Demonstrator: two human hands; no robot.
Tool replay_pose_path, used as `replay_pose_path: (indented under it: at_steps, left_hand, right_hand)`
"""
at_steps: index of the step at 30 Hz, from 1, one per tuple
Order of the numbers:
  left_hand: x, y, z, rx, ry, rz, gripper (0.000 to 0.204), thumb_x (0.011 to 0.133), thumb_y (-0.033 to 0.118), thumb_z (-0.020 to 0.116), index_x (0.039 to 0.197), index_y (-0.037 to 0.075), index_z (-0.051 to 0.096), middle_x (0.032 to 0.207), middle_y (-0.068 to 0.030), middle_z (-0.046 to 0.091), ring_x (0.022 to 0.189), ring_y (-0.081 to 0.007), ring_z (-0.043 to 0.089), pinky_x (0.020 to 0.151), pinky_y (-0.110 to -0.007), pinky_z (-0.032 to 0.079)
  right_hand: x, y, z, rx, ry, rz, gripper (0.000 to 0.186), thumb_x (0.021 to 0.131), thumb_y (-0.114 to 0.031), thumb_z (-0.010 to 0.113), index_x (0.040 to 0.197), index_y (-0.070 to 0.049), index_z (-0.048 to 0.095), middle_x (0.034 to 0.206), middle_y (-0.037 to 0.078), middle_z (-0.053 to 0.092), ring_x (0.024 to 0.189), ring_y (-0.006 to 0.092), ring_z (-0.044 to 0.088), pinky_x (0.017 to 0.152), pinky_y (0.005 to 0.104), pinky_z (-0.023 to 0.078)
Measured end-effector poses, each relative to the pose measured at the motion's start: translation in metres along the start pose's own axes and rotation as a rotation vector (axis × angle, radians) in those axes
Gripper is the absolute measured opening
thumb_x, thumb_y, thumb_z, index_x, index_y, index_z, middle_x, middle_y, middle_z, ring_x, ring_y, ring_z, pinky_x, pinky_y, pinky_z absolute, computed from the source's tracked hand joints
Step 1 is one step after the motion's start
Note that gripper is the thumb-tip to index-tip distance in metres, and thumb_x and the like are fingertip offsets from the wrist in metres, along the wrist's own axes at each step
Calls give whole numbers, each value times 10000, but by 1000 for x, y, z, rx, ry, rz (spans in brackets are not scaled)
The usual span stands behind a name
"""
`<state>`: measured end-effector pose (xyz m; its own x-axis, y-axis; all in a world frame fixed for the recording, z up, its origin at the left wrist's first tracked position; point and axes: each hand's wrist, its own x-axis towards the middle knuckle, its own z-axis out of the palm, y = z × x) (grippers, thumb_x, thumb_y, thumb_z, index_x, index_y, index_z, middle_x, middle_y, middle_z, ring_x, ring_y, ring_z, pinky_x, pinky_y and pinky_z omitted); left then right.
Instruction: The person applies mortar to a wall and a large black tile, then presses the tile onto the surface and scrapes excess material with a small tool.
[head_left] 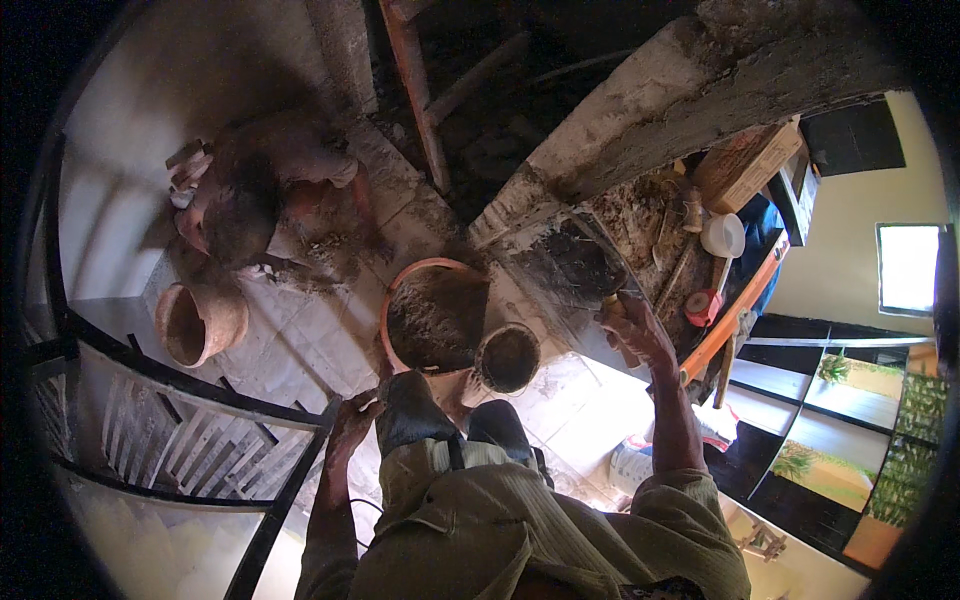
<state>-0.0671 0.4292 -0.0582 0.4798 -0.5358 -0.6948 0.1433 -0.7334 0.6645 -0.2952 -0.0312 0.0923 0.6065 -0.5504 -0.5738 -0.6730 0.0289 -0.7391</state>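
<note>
My right hand (637, 335) grips a small tan tool handle (613, 305) at the edge of a dark, smeared board (565, 270). My left hand (352, 420) is curled beside my left leg, near the black railing (280, 410); what its fingers hold is too small to make out. In front of my feet stands an orange-rimmed bucket (432, 310) of grey mix, with a smaller dark bucket (508, 360) against its right side.
Another person (235, 190) crouches at upper left amid rubble, behind an overturned clay-coloured pot (200, 325). A rough beam (610, 130) and wooden ladder (415, 80) frame a dark opening. The cluttered worktop (665, 240) holds a white tub (722, 236); panels and a window stand right.
</note>
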Motion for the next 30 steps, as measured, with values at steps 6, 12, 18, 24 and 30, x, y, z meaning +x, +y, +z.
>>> replay_pose_path:
  at_steps: [6,12,18,24,30]
  left_hand:
    - [-10,23,9,-82,-5,40,468,830,225,727,1147,-89,589,1041,-190,671,957,-195,621,857,-337,495]
    - [-28,70,4,33,-22,-50,417,853,194,697,1158,-72,595,1088,-179,656,973,-173,596,861,-319,490]
    - [-29,73,5,8,-66,-67,447,849,202,682,1201,-55,579,1164,-196,626,1076,-208,584,919,-322,465]
    - [-4,45,-2,6,-104,-40,490,846,287,665,1204,-38,583,1199,-208,609,1163,-264,561,987,-355,428]
    - [23,-21,-14,65,-66,81,474,848,358,643,1213,58,606,1186,-171,624,1158,-293,567,981,-374,431]
  right_hand:
    - [-5,0,-11,183,-34,14,263,831,-272,662,870,-34,557,650,9,517,529,102,511,475,262,417]
    - [-29,-4,-20,263,-37,77,232,848,-253,621,851,-38,532,653,17,506,523,111,509,466,272,415]
    - [-57,-8,2,31,140,19,210,910,-240,577,821,-61,510,602,-5,472,435,76,431,387,251,360]
    - [-30,-32,52,-3,74,9,170,886,-211,599,873,-77,494,592,-17,437,455,84,417,403,282,357]
    - [-13,-21,69,13,193,-55,177,896,-216,581,900,-60,498,625,-6,492,505,93,473,451,274,394]
